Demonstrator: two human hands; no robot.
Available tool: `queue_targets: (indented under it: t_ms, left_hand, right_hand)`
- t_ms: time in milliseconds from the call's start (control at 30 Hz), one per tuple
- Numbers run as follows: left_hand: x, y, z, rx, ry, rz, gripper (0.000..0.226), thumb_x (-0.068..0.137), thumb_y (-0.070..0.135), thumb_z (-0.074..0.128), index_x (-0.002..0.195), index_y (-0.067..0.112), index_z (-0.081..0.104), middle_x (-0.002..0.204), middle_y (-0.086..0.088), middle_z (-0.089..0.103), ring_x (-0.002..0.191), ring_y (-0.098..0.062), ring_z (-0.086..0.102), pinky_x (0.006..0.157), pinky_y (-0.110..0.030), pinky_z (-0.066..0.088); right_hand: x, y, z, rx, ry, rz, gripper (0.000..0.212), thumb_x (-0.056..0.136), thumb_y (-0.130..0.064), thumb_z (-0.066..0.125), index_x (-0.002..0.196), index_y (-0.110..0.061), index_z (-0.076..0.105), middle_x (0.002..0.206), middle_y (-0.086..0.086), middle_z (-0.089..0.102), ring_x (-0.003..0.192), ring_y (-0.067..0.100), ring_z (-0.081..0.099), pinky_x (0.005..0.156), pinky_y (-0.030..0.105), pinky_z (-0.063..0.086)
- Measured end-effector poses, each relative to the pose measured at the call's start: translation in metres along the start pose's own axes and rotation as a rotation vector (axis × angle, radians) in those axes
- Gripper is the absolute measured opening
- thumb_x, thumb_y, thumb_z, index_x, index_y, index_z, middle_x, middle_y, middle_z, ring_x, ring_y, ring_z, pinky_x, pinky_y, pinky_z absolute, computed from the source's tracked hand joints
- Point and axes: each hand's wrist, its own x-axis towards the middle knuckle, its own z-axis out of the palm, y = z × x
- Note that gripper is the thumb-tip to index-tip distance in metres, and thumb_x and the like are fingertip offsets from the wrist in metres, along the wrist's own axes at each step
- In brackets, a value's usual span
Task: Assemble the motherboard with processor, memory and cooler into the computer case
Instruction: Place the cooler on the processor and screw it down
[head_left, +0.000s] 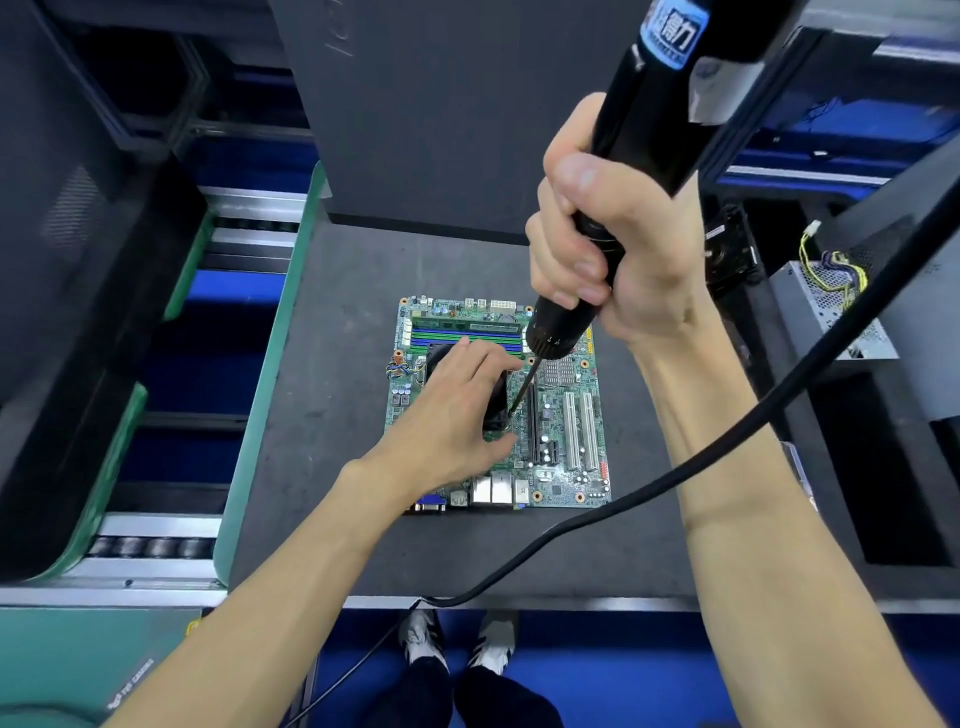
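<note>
A green motherboard (566, 467) lies flat on the dark work mat (322, 415). A memory stick sits in one of the blue and green memory slots (467, 335). A black cooler (496, 405) rests on the board's left half, mostly hidden under my left hand (457, 410), whose palm and fingers press down on it. My right hand (608, 244) grips a black electric screwdriver (644, 124), held upright and slightly tilted. Its thin bit (524, 387) touches the cooler's right front corner. The processor is hidden under the cooler.
A dark computer case (441, 104) stands behind the mat. The screwdriver's black cable (675, 475) crosses the mat's right side to the front edge. A roller conveyor (156, 545) runs on the left. A power supply with yellow wires (836, 296) sits at the right.
</note>
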Motion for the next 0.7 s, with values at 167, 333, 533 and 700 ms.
queue_targets:
  t_ms: [167, 333, 533, 700]
  left_hand:
    - [0.0, 0.001, -0.001, -0.008, -0.008, -0.01, 0.068, 0.071, 0.023, 0.079, 0.131, 0.008, 0.049, 0.124, -0.003, 0.046, 0.122, -0.023, 0.044, 0.113, -0.05, 0.034]
    - [-0.001, 0.0, -0.002, -0.023, -0.011, -0.022, 0.069, 0.071, 0.023, 0.079, 0.132, 0.009, 0.05, 0.126, -0.003, 0.048, 0.123, -0.023, 0.044, 0.115, -0.047, 0.031]
    - [-0.002, 0.0, -0.004, -0.004, -0.034, -0.005, 0.07, 0.072, 0.024, 0.08, 0.133, 0.008, 0.05, 0.128, -0.003, 0.047, 0.125, -0.021, 0.042, 0.116, -0.045, 0.03]
    - [0.0, 0.005, -0.012, 0.01, -0.112, -0.025, 0.067, 0.074, 0.02, 0.072, 0.136, 0.011, 0.048, 0.131, -0.001, 0.044, 0.128, -0.02, 0.037, 0.118, -0.042, 0.024]
  right_hand:
    - [0.001, 0.001, 0.003, -0.035, 0.017, 0.005, 0.018, 0.077, -0.017, 0.059, 0.069, -0.011, 0.044, 0.04, -0.003, 0.033, 0.029, 0.013, 0.023, 0.044, 0.02, 0.028]
    - [-0.003, -0.005, -0.002, -0.011, 0.004, -0.027, 0.014, 0.082, -0.02, 0.056, 0.085, -0.007, 0.058, 0.041, -0.002, 0.033, 0.029, 0.012, 0.023, 0.042, 0.019, 0.027]
    - [-0.015, -0.022, -0.013, 0.072, 0.038, -0.116, 0.014, 0.085, -0.02, 0.052, 0.088, -0.006, 0.055, 0.042, -0.003, 0.035, 0.029, 0.011, 0.023, 0.041, 0.018, 0.026]
    - [-0.027, -0.041, -0.023, -0.026, 0.164, -0.194, 0.015, 0.082, -0.021, 0.052, 0.081, -0.007, 0.049, 0.042, -0.002, 0.033, 0.03, 0.013, 0.023, 0.042, 0.021, 0.024]
